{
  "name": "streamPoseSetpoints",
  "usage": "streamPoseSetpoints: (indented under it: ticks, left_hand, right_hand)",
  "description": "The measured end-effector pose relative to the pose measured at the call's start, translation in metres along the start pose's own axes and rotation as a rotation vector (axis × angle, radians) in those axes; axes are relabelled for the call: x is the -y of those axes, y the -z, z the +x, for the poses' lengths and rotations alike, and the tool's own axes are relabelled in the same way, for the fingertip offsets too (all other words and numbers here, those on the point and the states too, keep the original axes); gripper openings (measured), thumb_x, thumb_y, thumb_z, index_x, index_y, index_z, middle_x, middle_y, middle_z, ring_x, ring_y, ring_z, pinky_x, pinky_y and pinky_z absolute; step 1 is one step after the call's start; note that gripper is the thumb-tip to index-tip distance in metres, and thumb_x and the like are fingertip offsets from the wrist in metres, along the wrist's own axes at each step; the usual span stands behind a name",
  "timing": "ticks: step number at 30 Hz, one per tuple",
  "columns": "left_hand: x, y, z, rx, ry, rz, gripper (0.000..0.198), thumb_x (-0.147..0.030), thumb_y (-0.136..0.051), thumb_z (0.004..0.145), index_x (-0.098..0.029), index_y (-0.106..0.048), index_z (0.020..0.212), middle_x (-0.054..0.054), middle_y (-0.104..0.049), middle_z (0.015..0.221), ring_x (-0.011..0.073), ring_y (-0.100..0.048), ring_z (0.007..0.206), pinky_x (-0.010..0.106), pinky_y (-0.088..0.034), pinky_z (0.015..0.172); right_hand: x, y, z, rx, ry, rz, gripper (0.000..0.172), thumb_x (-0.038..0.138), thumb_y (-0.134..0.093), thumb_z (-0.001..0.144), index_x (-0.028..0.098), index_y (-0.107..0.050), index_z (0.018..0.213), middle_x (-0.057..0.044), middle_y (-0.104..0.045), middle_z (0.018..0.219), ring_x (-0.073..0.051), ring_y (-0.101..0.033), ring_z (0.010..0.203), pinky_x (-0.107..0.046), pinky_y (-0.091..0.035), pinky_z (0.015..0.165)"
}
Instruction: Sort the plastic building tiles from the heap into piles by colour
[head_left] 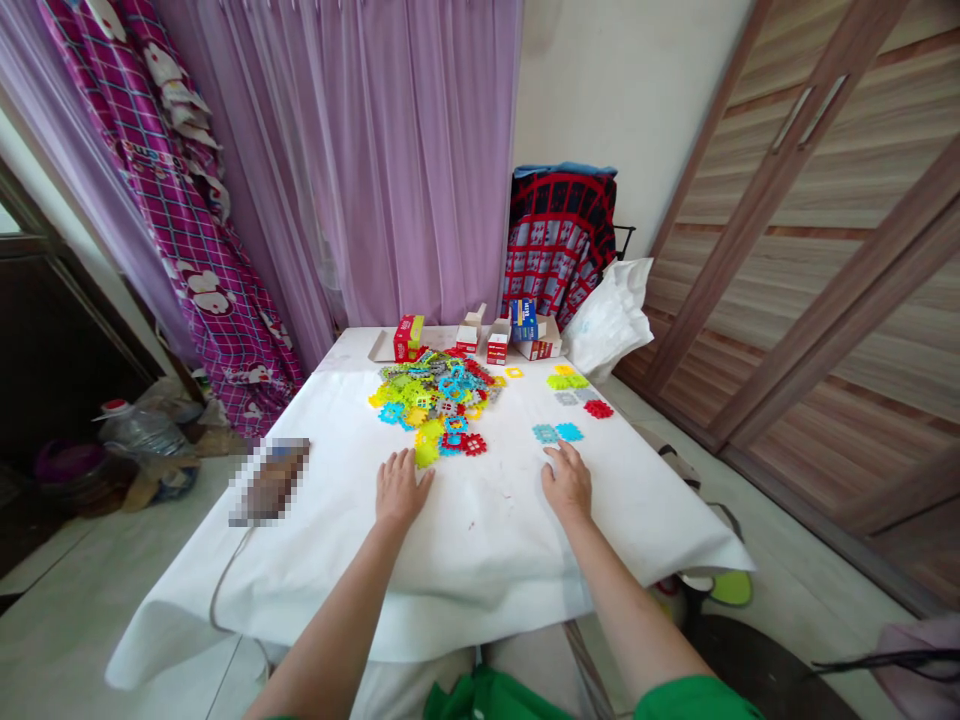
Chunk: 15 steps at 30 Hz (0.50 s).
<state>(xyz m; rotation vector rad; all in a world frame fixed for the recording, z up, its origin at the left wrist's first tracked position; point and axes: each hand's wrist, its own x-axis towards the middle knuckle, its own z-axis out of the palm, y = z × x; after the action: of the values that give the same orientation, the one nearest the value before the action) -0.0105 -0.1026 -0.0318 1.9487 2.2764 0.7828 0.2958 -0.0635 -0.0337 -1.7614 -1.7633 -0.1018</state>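
My left hand lies palm down on the white cloth, fingers spread, at the near edge of a heap of plastic interlocking pieces. The heap mixes yellow, green, blue, red and grey pieces. A yellow piece is just beyond its fingertips. My right hand also rests on the cloth with fingers apart, close below two blue pieces. Farther off on that side are small groups of green-yellow pieces, grey pieces and red pieces. Neither hand holds anything.
Several small boxes, among them a red one and a blue one, stand along the far table edge. A white bag is at the back right corner. A pixelated object with a cord lies at the left of the table.
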Motion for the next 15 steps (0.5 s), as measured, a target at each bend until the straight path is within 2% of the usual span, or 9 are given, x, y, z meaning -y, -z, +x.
streamPoseSetpoints:
  ticks: [9,12,15]
  left_hand:
    - [-0.0048,0.0069,-0.0055,0.049,-0.076,0.134,0.042,-0.042,-0.045,0.092,-0.028,-0.057,0.13,0.008,-0.052,0.143,0.031,-0.041,0.134,0.052,-0.029,0.11]
    - [-0.0047,0.0075,-0.0059,0.059,-0.079,0.154,0.043,-0.042,-0.044,0.093,-0.028,-0.056,0.132,0.008,-0.052,0.143,0.0306,-0.041,0.134,0.052,-0.029,0.11]
    - [-0.0043,0.0073,-0.0065,0.065,-0.081,0.161,0.05,-0.041,-0.042,0.093,-0.025,-0.048,0.14,0.009,-0.05,0.144,0.0313,-0.04,0.135,0.051,-0.028,0.111]
  right_hand:
    - [0.0056,-0.0007,-0.0114,0.001,-0.049,0.01,0.035,0.012,-0.048,0.08,0.019,-0.07,0.106,-0.011,-0.059,0.125,-0.024,-0.056,0.113,-0.036,-0.043,0.095]
    - [0.0062,0.0002,-0.0118,0.02,-0.046,-0.01,0.034,0.013,-0.049,0.081,0.02,-0.07,0.106,-0.011,-0.059,0.126,-0.023,-0.057,0.111,-0.035,-0.043,0.094]
    - [0.0074,0.0016,-0.012,0.041,-0.038,-0.021,0.034,0.014,-0.048,0.082,0.019,-0.07,0.108,-0.011,-0.059,0.128,-0.023,-0.057,0.113,-0.035,-0.043,0.095]
